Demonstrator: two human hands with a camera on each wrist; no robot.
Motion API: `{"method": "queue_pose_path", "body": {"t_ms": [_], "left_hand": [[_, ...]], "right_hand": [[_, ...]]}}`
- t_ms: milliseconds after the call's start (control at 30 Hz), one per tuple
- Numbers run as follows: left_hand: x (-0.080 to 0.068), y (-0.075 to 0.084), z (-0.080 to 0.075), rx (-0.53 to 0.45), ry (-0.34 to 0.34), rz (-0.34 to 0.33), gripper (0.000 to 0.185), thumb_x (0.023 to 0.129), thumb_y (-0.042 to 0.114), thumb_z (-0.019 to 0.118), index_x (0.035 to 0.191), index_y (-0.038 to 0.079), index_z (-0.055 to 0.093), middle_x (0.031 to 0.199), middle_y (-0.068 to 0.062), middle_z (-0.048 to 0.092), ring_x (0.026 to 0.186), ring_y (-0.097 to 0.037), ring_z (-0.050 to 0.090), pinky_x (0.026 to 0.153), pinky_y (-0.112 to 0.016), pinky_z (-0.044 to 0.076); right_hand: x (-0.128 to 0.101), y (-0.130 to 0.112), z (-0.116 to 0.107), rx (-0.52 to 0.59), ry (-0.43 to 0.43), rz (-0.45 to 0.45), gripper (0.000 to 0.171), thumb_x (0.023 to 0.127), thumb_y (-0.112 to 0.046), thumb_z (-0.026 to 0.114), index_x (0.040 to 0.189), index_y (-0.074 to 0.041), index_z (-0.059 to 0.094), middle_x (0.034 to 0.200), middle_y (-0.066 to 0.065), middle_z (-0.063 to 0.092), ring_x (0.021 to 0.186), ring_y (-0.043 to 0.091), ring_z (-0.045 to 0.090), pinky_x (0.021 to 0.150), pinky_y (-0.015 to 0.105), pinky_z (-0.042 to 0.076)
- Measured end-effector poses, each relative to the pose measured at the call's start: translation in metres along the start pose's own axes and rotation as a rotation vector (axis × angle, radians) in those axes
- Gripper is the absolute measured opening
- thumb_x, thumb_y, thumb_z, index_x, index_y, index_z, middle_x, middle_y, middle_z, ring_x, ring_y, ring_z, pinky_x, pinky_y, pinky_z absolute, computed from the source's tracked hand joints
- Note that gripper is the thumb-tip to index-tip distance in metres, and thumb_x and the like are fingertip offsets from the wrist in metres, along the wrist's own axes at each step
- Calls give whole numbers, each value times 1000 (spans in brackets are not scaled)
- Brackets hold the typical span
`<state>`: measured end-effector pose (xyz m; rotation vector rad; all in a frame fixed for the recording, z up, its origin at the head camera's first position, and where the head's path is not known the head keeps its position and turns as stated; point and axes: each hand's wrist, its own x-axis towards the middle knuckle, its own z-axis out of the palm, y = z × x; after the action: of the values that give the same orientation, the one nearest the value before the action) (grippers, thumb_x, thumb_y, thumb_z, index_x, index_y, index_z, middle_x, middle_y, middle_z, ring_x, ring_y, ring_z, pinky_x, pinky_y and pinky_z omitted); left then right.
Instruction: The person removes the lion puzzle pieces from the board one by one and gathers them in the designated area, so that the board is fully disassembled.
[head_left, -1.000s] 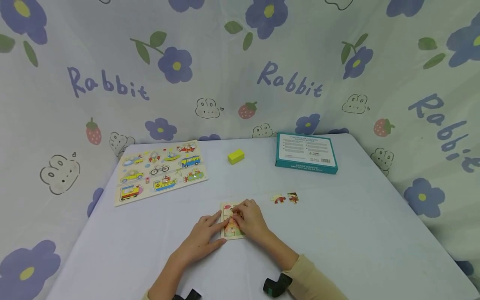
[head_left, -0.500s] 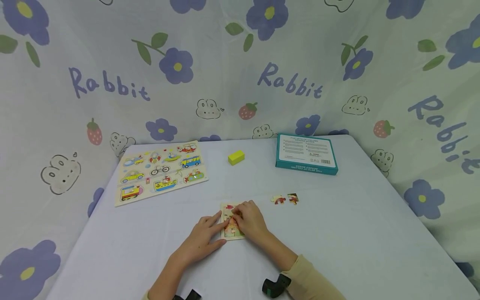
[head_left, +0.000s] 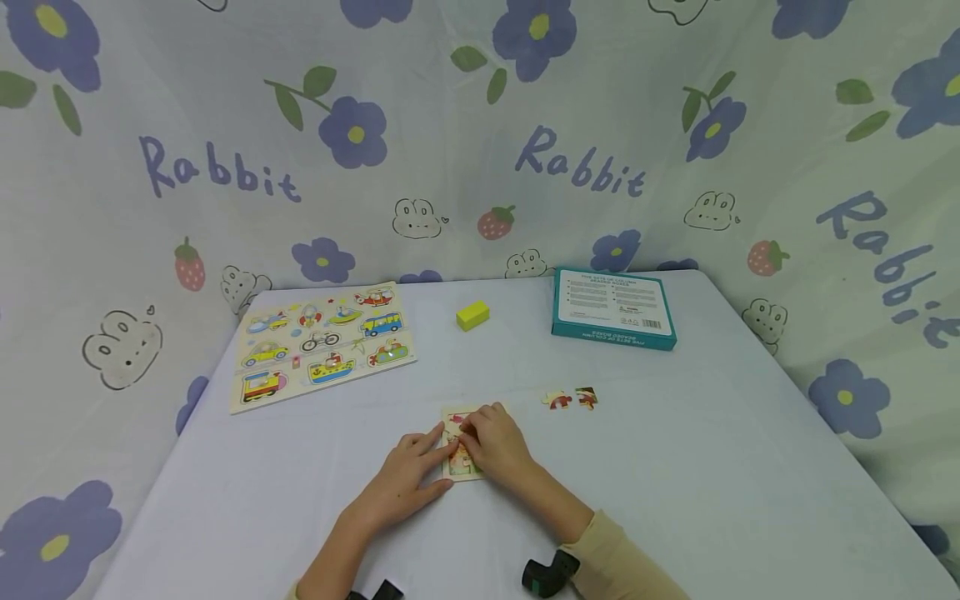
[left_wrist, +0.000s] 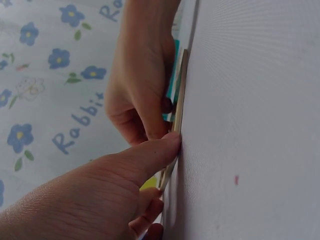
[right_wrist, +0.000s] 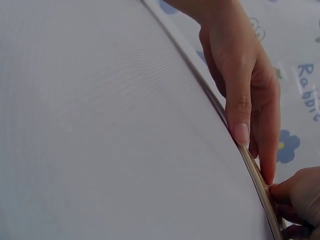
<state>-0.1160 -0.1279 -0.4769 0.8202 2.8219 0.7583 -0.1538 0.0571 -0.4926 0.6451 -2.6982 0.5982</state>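
The small puzzle board (head_left: 461, 464) lies on the near middle of the bench (head_left: 712, 475). The left hand (head_left: 405, 477) is spread, its thumb at the board's near left corner and its index finger reaching onto the face. The right hand (head_left: 497, 443) bends its fingers over the board's right side; the hidden fingertips make it impossible to tell whether they pinch a piece. To the right, a loose piece (head_left: 558, 401) lies just beside a second piece (head_left: 587, 397).
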Motion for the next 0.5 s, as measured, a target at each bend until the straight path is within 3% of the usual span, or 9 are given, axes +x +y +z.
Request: {"method": "queue_pose_path", "body": {"t_ms": [133,333,500], "left_hand": [[0,0,0,4,0,3,55,83,39,59,132,19,44,144,-6,27,118,-22,34,93,-47,30],[0,0,0,25,6,16,55,82,39,59,132,19,44,144,-5,28,117,-21,35,92,-46,31],[0,0,0,38,7,17,55,83,38,59,132,21,44,145,-5,27,118,-21,34,92,-46,31]], "right_hand": [[-1,-2,1,-43,8,-12,9,77,-24,68,80,-17,63,78,-6,55,74,10,46,66,22,41],[-3,-3,3,-169,77,-130,8,81,-18,64,84,-12,60,80,-1,54,74,13,47,66,24,42],[-4,-2,1,-181,127,-176,10,79,-14,67,82,-9,59,77,0,51,71,11,48,61,21,43]]}}
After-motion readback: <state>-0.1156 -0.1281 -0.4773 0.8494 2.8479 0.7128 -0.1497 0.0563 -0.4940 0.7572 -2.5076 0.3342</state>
